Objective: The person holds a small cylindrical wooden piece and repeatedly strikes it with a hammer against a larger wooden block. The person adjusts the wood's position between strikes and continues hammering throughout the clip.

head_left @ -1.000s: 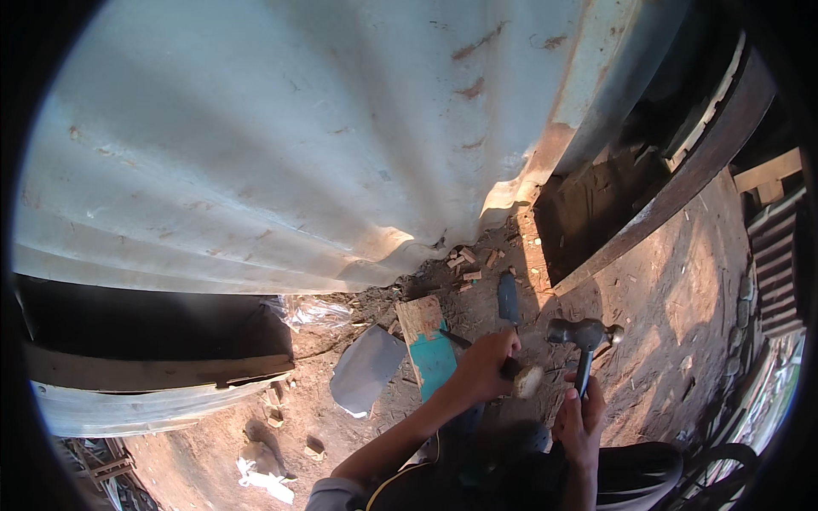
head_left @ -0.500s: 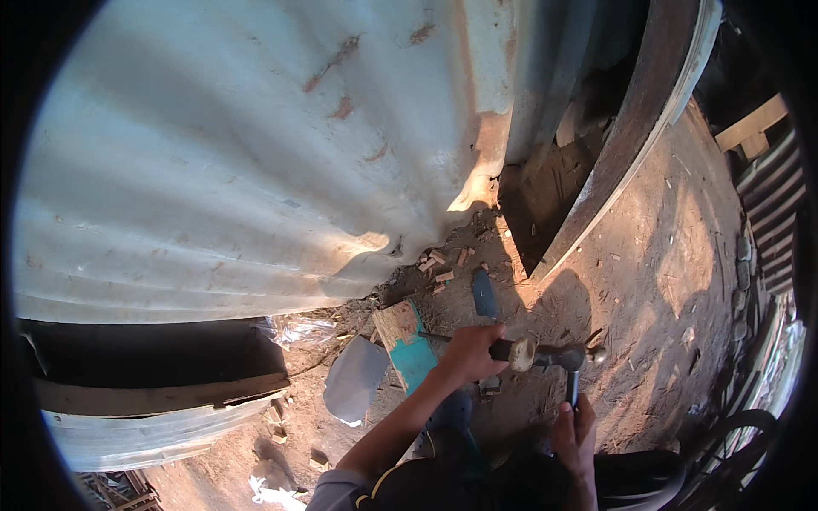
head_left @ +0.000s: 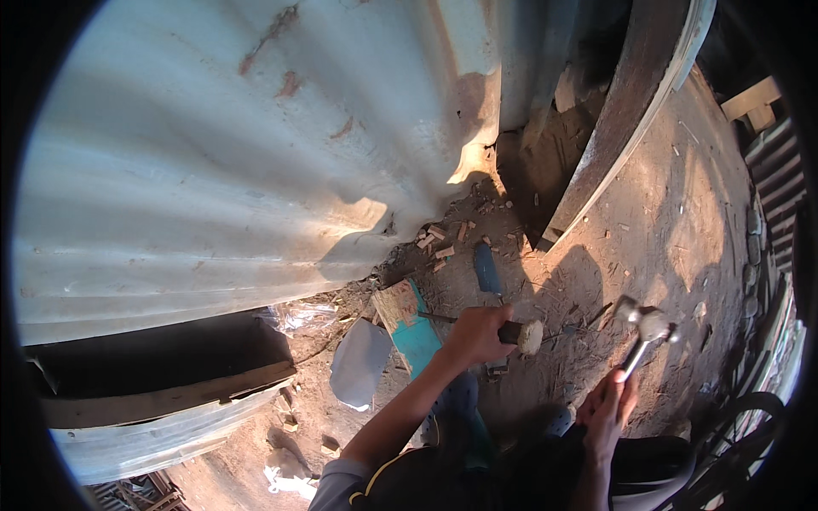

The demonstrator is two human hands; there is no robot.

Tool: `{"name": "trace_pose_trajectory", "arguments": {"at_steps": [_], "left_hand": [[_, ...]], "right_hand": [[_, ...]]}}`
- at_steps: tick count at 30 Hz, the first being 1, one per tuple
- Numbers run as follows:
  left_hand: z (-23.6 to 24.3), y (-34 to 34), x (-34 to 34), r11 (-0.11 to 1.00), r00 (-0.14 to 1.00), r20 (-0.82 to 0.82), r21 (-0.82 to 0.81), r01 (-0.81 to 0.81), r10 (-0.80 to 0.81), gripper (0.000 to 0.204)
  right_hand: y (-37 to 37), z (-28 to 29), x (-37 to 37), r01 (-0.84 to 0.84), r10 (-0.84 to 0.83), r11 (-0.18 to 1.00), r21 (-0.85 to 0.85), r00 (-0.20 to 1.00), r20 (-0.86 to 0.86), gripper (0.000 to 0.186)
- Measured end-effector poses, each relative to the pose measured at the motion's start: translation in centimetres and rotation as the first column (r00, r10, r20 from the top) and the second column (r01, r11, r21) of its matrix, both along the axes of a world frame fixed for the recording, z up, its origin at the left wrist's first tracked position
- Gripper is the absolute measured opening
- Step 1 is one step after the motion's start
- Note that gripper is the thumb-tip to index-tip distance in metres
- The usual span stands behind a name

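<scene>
I have the left hand [head_left: 480, 335] clenched around a chisel-like tool [head_left: 518, 334], its thin shaft pointing toward a partly turquoise board [head_left: 416, 337]. My right hand [head_left: 608, 404] is grasping a hammer [head_left: 653, 324], well apart from this tool. Beside the board, a grey sheet [head_left: 358, 364] lies on the ground [head_left: 656, 230].

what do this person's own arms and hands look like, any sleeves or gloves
The left grip and right grip are bare, ungloved human hands. The left forearm is bare up to a grey sleeve; beside it, a thin yellow line edges dark clothing. The right forearm looks bare too; its sleeve isn't visible.
</scene>
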State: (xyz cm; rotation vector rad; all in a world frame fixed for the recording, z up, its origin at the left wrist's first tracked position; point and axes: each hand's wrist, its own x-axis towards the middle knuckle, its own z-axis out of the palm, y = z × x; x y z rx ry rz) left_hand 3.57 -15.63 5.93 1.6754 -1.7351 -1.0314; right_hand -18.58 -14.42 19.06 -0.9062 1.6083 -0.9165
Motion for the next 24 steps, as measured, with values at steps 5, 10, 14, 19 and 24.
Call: {"name": "trace_pose_trajectory", "arguments": {"at_steps": [5,10,14,19,24], "left_hand": [[0.4,-1.3,-0.4,0.999,1.000,0.005,-0.014,-0.029,0.029,0.038],[0.7,-0.3,-0.1,1.000,1.000,0.003,-0.015,-0.021,0.021,0.036],[0.2,-0.2,0.0,1.000,0.999,0.023,-0.015,-0.025,0.025,0.036],[0.6,-1.1,0.3,0.995,0.998,-0.028,-0.087,-0.052,0.050,0.034],[0.3,-1.0,0.0,1.000,1.000,0.009,0.003,-0.009,0.009,0.037]], "right_hand": [[1.4,-1.8,2.0,0.154,-0.157,0.975,-0.163,0.988,-0.007,0.030],[0.8,-1.1,0.7,-0.228,0.232,0.963,0.143,0.973,-0.012,0.031],[-0.8,0.4,1.4,0.272,-0.256,0.950,-0.151,0.960,0.117,0.032],[2.4,-3.6,1.5,-0.300,0.324,0.938,0.175,0.936,-0.134,0.034],[-0.3,-1.0,1.3,0.204,-0.201,0.979,-0.007,0.967,0.156,0.028]]}}
